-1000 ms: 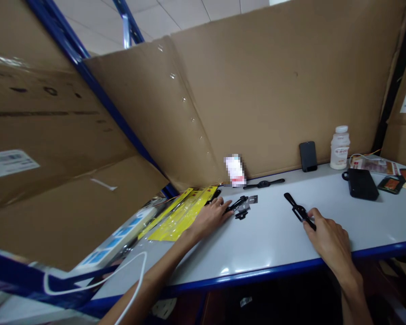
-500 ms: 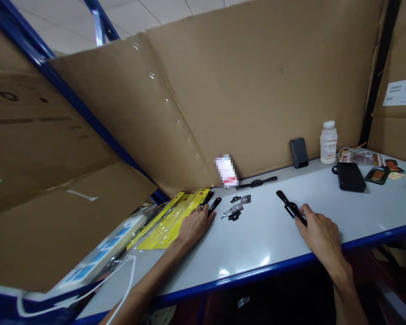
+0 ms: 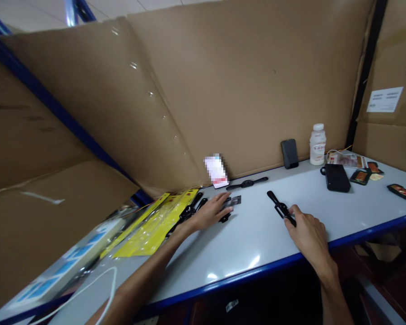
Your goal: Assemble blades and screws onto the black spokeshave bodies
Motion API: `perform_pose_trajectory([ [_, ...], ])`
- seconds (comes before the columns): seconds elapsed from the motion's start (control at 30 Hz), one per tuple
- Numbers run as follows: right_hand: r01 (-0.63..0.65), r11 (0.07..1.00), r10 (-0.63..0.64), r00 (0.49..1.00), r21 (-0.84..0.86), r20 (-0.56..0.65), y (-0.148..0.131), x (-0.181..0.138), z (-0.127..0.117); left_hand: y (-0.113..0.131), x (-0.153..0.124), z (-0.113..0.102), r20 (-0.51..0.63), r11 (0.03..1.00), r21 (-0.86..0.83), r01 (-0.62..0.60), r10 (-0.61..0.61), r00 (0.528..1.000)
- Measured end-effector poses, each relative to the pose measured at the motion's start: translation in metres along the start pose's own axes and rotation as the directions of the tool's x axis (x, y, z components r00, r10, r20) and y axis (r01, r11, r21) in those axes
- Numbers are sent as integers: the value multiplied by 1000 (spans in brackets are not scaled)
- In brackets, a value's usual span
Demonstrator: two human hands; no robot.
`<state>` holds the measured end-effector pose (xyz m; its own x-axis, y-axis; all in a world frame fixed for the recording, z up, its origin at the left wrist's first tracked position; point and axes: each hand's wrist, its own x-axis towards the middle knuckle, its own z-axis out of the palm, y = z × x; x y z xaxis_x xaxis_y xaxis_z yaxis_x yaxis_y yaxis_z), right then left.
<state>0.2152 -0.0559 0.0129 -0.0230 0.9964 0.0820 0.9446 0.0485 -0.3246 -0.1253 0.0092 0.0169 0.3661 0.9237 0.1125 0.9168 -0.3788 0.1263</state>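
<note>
Grasping black tool (image 3: 283, 210) in my right hand (image 3: 308, 231), lower right of centre. My left hand (image 3: 209, 213), fingers loosely spread, has shifted from other tools (image 3: 189, 210) at lower left to small parts (image 3: 236, 200), mid-frame; contact unclear, so parts now occupy it.

On that grey bench (image 3: 257, 239), yellow packets (image 3: 145, 237) lie lower left, black tools (image 3: 247, 183) near centre, bottle (image 3: 317, 148) and case (image 3: 337, 178) at right.

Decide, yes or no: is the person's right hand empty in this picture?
No, the right hand grips one end of a black tool above the table's near edge.
</note>
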Motion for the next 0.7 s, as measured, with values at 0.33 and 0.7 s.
perform_pose_trajectory([
  [0.33, 33, 999, -33, 999, 20, 2, 0, -2, -2, -3, -1, 40, 66, 999, 46, 4, -7, 998],
  [0.7, 30, 1000, -30, 1000, 6, -1, -1, -2, -2, 22, 88, 61, -50, 999, 33, 28, -26, 998],
])
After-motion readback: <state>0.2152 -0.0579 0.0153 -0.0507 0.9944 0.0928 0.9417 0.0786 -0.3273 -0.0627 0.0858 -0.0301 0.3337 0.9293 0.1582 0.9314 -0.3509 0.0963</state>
